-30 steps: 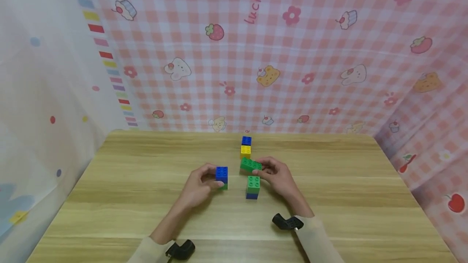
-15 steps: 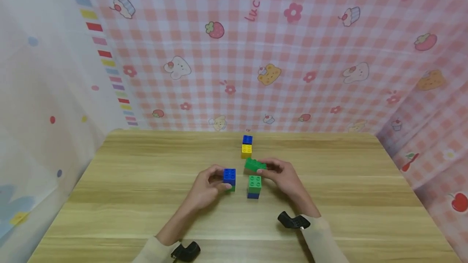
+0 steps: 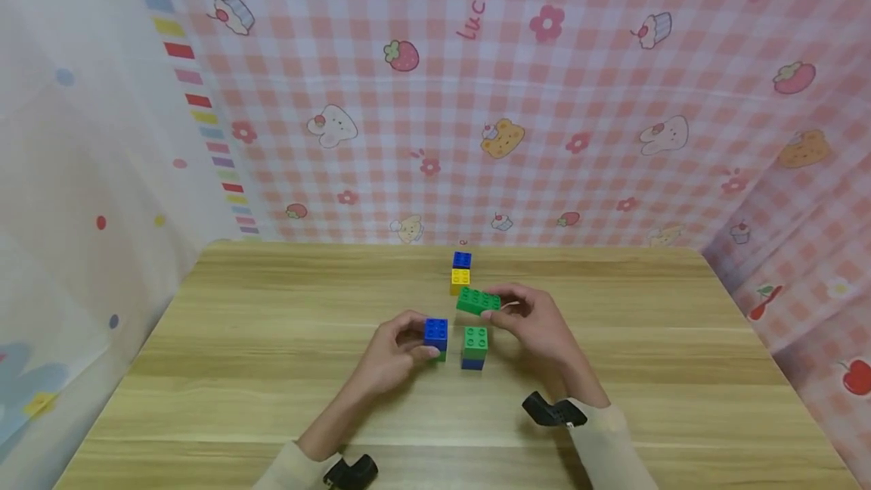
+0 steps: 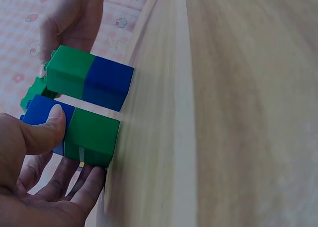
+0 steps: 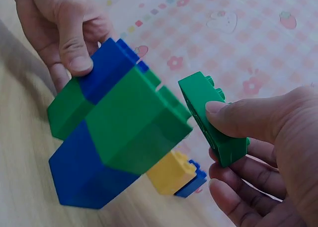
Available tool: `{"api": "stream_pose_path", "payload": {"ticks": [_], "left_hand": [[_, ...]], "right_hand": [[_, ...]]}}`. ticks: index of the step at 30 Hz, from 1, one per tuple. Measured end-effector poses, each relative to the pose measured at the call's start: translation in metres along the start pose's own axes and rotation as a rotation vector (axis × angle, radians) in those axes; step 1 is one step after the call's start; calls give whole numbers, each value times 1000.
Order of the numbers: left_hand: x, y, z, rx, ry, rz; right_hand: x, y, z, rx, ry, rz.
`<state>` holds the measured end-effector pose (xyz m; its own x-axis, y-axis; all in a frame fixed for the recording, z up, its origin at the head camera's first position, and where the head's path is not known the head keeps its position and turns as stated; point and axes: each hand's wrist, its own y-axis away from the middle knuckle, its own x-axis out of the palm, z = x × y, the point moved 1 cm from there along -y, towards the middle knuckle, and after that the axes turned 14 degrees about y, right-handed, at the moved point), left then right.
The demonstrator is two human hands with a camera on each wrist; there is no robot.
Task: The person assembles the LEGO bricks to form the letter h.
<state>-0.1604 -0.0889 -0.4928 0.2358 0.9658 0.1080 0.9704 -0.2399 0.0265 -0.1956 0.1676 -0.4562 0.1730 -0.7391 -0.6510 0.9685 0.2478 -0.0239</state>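
Note:
My left hand (image 3: 389,358) grips a stack of two toy bricks, blue on green (image 3: 436,333), thumb on the near side. In the left wrist view the thumb presses the blue brick (image 4: 39,110), and the green brick (image 4: 92,137) stands at the tabletop. A longer, flatter green brick (image 5: 218,120) is pinched between thumb and fingers of my right hand (image 3: 540,324), raised and tilted, studs outward. Between the hands stands another stack, a green brick (image 3: 475,342) on a blue brick (image 3: 472,363), touched by neither hand. The held stack is close to its left side.
Farther back on the wooden table (image 3: 272,301) are a yellow brick (image 3: 460,280) and a blue brick (image 3: 462,258) right behind it. A checked pink curtain (image 3: 435,97) hangs along the table's back edge. Black wrist mounts (image 3: 554,410) sit on both sleeves.
The left hand has moved right with its blue-and-green stack, closer to the standing stack. The right hand has moved slightly right and up with the long green brick, whose tilt has changed.

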Motion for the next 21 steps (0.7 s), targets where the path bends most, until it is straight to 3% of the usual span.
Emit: {"api": "stream_pose_path", "payload": {"ticks": [12,21], "left_hand": [[6,3,2,4,-25,33],[9,4,0,4,-18,47]], "right_hand": [[-4,10,27,-106,41,-24],[-5,15,41,-193,86,41]]}}
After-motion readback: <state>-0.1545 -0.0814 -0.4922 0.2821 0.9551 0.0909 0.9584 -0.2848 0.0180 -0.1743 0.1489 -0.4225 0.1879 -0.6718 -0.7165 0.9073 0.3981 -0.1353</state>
